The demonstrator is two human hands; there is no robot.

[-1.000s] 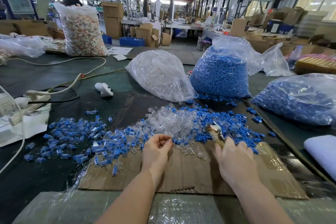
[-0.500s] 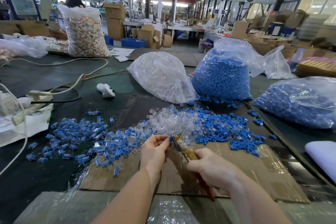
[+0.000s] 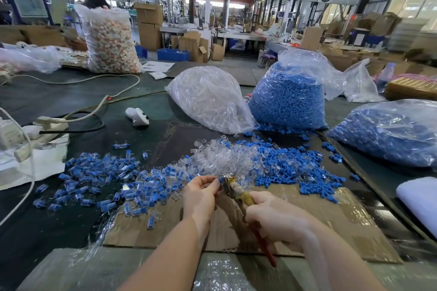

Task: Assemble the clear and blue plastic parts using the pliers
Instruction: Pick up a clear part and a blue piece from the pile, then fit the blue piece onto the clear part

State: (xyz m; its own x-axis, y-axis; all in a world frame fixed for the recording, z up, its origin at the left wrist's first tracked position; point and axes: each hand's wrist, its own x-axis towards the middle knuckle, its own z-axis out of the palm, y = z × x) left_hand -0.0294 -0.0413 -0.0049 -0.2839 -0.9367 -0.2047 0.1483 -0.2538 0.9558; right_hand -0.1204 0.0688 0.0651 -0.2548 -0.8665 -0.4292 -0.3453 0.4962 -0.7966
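— What's changed since a second ago?

— The right hand has come back off the heap of blue pieces; its fingers are wrapped round the pliers, whose tip now meets the left hand.

— And the left?

— It's barely moved. Fingertips pinched on a small blue part, right at the pliers' tip, above the cardboard. The clear pieces lie just behind.
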